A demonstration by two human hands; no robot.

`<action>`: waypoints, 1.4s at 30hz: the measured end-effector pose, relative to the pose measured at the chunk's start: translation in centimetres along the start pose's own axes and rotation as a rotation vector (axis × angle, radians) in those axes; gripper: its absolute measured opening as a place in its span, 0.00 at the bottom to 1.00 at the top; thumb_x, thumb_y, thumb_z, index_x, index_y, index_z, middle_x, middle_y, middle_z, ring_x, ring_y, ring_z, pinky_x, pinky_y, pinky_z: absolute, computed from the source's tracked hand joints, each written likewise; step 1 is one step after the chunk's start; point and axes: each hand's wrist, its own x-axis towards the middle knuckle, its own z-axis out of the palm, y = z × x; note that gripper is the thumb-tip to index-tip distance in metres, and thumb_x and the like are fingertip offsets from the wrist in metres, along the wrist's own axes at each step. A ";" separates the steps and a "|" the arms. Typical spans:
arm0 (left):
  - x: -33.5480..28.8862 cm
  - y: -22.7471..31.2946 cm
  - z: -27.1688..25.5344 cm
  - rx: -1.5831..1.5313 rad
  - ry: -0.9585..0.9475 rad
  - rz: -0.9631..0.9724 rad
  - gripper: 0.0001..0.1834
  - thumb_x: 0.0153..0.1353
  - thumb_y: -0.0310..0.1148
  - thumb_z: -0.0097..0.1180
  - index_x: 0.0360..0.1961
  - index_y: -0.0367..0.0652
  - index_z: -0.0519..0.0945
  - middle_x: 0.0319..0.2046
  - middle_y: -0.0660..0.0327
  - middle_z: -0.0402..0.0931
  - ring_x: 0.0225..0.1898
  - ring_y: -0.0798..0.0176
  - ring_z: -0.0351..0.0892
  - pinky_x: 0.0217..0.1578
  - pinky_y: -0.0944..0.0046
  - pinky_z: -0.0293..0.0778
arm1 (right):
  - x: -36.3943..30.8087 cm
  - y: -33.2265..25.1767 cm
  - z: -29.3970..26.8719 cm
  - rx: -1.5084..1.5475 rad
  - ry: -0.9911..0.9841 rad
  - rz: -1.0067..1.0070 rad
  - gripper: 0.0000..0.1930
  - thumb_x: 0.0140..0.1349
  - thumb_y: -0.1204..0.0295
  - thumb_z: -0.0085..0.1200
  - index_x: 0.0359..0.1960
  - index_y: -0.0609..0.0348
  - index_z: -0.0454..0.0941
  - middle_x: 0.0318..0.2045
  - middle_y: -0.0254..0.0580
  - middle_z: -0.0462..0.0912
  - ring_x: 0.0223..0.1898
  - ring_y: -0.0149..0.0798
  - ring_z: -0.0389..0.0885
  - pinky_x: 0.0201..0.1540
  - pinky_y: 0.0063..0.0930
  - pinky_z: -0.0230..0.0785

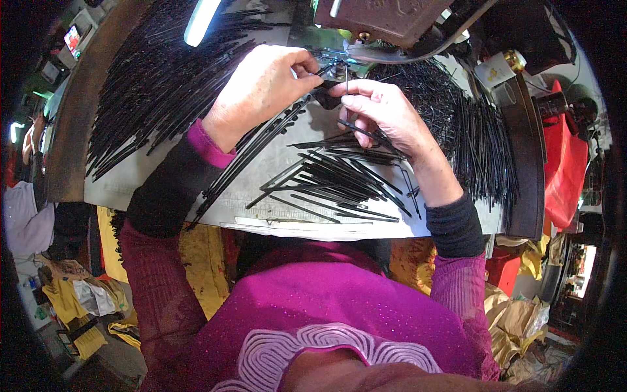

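Note:
Under the machine head (375, 23), my left hand (268, 85) is closed, its thumb and index finger pinching a thin black strip (324, 68) beside the lit working point. My right hand (388, 114) is just to the right, fingers curled around another slim black strip (366, 132) that slants down toward the wrist. Its index finger and thumb reach toward the machine's upright metal rod (347, 77). Below my left hand a row of long black strips (251, 147) runs diagonally to the table's front edge. A loose pile of black strips (343, 179) lies in front of my right hand.
Large heaps of black strips cover the left (163, 78) and right (480, 144) of the pale worktable (261, 208). A bright lamp (203, 21) hangs above. A cup-like container (499, 68) stands at the back right, and a red bag (563, 170) hangs beyond the right edge.

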 end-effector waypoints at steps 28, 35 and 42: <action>0.1 0.0 0.2 -0.127 -0.004 -0.037 0.13 0.50 0.32 0.61 0.34 0.34 0.79 0.22 0.62 0.76 0.23 0.76 0.72 0.26 0.73 0.70 | -0.2 0.1 -0.2 -0.013 0.024 -0.030 0.15 0.60 0.70 0.48 0.46 0.65 0.72 0.25 0.40 0.78 0.14 0.25 0.72 0.16 0.16 0.66; 0.9 -0.3 -0.9 -0.235 -0.188 -0.155 0.17 0.52 0.37 0.60 0.36 0.33 0.79 0.25 0.62 0.77 0.28 0.75 0.72 0.30 0.73 0.70 | 0.0 -0.3 -0.3 -0.036 0.006 -0.026 0.17 0.59 0.70 0.47 0.47 0.68 0.71 0.25 0.41 0.78 0.14 0.25 0.73 0.16 0.16 0.66; 0.9 -1.4 -0.4 -0.364 -0.224 -0.126 0.20 0.54 0.40 0.59 0.39 0.32 0.78 0.27 0.61 0.77 0.29 0.74 0.74 0.29 0.74 0.69 | 0.0 -0.2 -0.5 -0.026 -0.012 -0.008 0.17 0.58 0.69 0.48 0.47 0.67 0.71 0.25 0.41 0.78 0.13 0.25 0.72 0.15 0.15 0.64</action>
